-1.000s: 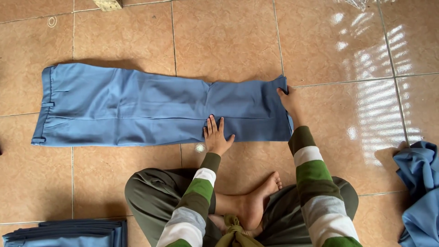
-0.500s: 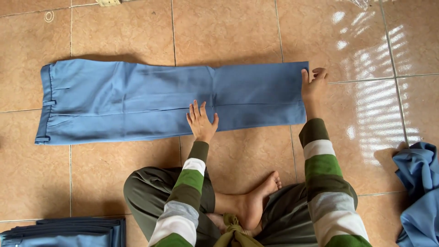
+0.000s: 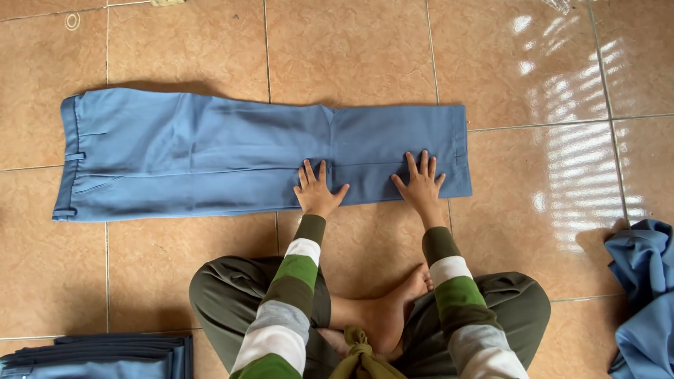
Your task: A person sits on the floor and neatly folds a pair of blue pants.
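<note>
1. A pair of light blue cloth trousers (image 3: 210,158) lies flat and stretched out on the glossy tan tiled floor (image 3: 351,49), folded lengthwise so that one leg covers the other. The waistband, with its belt loops, is at the left end and the hems are at the right end.
2. The left hand (image 3: 317,191) rests palm down on the near edge of the trouser legs, roughly at the knee section, beside a faint crosswise crease. Its grip is fully open: fingers spread and flat on the cloth, pinching nothing.
3. The right hand (image 3: 421,184) lies palm down on the same near edge, close to the hems. Its grip is also fully open, fingers fanned out and pressed on the fabric, with nothing clasped.
4. The two hands are near each other, with a bare strip of blue cloth between them.
5. Both arms wear sleeves striped in green, white and grey (image 3: 295,281).
6. The person sits cross-legged on the floor in olive green trousers (image 3: 232,295), with a bare foot (image 3: 393,309) showing between the knees.
7. A stack of folded dark blue garments (image 3: 98,354) sits at the lower left corner, well apart from the hands.
8. A crumpled heap of blue cloth (image 3: 642,295) lies at the right edge, also well apart from the spread trousers.
</note>
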